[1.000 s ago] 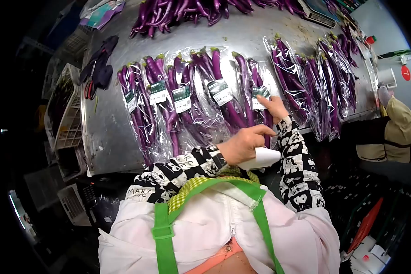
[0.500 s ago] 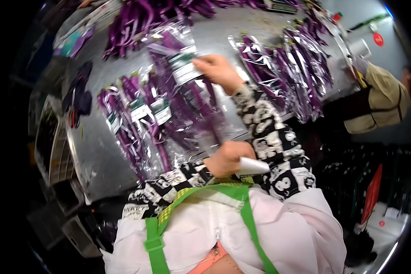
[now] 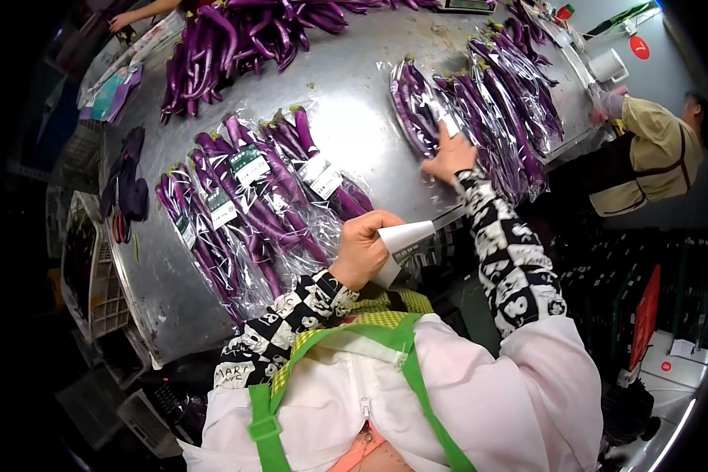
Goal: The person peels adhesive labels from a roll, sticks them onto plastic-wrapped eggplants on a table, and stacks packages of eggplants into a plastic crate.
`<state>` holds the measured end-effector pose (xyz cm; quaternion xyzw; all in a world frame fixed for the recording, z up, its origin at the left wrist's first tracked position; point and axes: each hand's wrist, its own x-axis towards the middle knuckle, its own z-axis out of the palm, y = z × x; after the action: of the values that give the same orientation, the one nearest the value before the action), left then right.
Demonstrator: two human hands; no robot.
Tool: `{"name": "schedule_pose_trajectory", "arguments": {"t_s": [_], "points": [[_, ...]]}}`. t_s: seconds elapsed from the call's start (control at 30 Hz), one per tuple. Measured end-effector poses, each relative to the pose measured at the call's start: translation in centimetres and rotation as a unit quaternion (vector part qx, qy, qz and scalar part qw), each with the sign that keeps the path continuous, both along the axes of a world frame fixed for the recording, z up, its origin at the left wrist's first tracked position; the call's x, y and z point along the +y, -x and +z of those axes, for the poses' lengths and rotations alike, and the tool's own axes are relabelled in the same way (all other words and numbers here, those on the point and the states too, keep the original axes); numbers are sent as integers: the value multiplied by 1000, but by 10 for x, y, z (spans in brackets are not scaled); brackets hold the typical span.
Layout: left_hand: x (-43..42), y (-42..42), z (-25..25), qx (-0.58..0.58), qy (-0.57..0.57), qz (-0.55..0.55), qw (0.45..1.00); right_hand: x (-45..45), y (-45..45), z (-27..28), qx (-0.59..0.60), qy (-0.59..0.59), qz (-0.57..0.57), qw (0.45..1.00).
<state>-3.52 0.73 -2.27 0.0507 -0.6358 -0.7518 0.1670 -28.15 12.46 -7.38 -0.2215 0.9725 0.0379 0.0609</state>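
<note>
My left hand (image 3: 362, 250) is closed around a white strip of labels (image 3: 405, 235) by the table's near edge. My right hand (image 3: 451, 155) lies with thumb and forefinger apart on the lower part of a clear bag of long purple eggplants (image 3: 414, 106). More bagged eggplants (image 3: 511, 110) lie just right of it, and I make out no labels on them. Left of my hands, several bags carry green-and-white labels, among them one label (image 3: 249, 166) in the middle and a rightmost label (image 3: 321, 175).
Loose eggplants (image 3: 212, 51) are heaped at the back of the metal table (image 3: 165, 291). Dark gloves (image 3: 130, 181) lie at its left edge. A white crate (image 3: 108, 287) stands beside the table. At right is another person (image 3: 657, 153); a person's hand (image 3: 122, 21) shows at upper left.
My right hand has left the labelled bag on the left and moved right onto an eggplant bag there. The labelled bag now lies flat. My left hand still holds the label strip, slightly higher.
</note>
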Motion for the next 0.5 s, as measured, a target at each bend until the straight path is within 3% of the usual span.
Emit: {"name": "schedule_pose_trajectory", "arguments": {"t_s": [0.13,0.23,0.33,0.37,0.4,0.47,0.5], "points": [[0,12,-2,-4,92,30,995,-6,-59,-5,55,31,83,995],[-4,17,-5,-70,-85,26,994,0,-58,5,-16,45,110,993],[-3,26,4,-22,-163,93,982,5,-57,29,-52,164,115,978],[-7,26,1,-42,-170,77,982,9,-55,44,-141,332,144,922],[-11,26,-1,-62,-176,62,980,3,-74,76,-291,481,60,825],[-12,26,-1,-75,-179,60,979,9,-88,112,-448,531,91,713],[-12,27,0,-84,-180,58,978,11,-97,116,-443,527,106,718]]}}
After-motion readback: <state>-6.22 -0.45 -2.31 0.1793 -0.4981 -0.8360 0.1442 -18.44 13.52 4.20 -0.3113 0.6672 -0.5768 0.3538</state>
